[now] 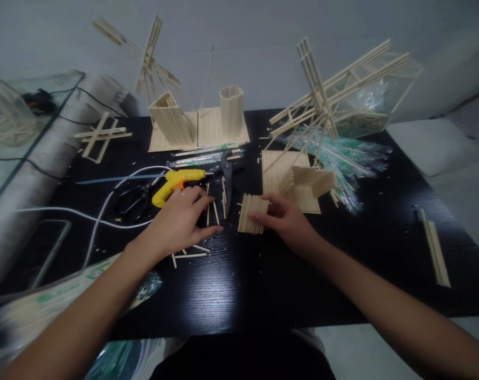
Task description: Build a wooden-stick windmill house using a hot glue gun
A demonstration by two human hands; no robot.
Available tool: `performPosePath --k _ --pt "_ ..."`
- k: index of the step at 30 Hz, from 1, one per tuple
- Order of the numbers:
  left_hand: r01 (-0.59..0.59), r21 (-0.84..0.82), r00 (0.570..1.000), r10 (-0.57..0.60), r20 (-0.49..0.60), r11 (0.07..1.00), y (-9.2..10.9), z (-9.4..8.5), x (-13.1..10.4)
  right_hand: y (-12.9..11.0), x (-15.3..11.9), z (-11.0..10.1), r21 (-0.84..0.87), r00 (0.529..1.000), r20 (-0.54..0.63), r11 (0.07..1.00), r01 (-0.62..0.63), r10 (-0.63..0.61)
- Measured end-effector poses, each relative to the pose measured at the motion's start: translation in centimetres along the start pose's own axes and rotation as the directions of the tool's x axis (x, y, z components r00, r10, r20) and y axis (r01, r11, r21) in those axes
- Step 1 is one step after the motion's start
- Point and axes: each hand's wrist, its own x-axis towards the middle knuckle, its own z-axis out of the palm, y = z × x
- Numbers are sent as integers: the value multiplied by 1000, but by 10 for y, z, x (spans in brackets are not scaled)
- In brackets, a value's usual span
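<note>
My right hand point(284, 219) grips a small panel of wooden sticks point(252, 215) by its right edge, thumb on top, low over the dark table. My left hand point(186, 214) is open, thumb and fingers apart, over short cut stick pieces point(215, 211). Just beyond it lies a yellow glue gun point(176, 184), partly covered by the fingers. Dark-handled pliers point(227, 174) rest between the hands, toward the back. Behind my right hand stands a stick-built base with upright walls point(302, 184), and a windmill-like frame of sticks point(320, 105) rises beside it.
At the back stand a slanted stick box point(171, 121) and a round stick tube point(232, 111). Wrapped sticks point(350, 158) are heaped at the right. A white cord point(99, 216) loops across the left, near black scissors point(134, 200). A stick bundle point(436, 253) lies far right.
</note>
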Motion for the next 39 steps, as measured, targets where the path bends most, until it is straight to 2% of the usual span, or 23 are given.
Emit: performPosePath --k 3,5,7,10,19,27,39 --pt "-34 -158 995 19 -99 987 3 -3 -2 1 1 0 23 1000 18 1000 20 -20" --pt "-112 -245 977 62 -202 963 6 -5 -3 2 1 1 31 999 30 999 10 -11" --pt "-192 -282 954 111 -280 940 10 -6 -3 1 1 2 41 999 51 999 -8 6" --pt "-250 -282 934 154 -323 926 14 -6 -2 -1 1 3 56 995 98 998 -20 14" --pt "-285 -269 920 184 -345 920 15 -3 1 -1 -1 5 78 992 117 996 -52 43" --pt "-291 -244 924 206 -322 925 16 -1 2 2 -1 3 39 995 81 998 -58 55" --pt "-295 -257 925 208 -318 920 15 0 2 3 -1 3 38 993 110 998 -52 48"
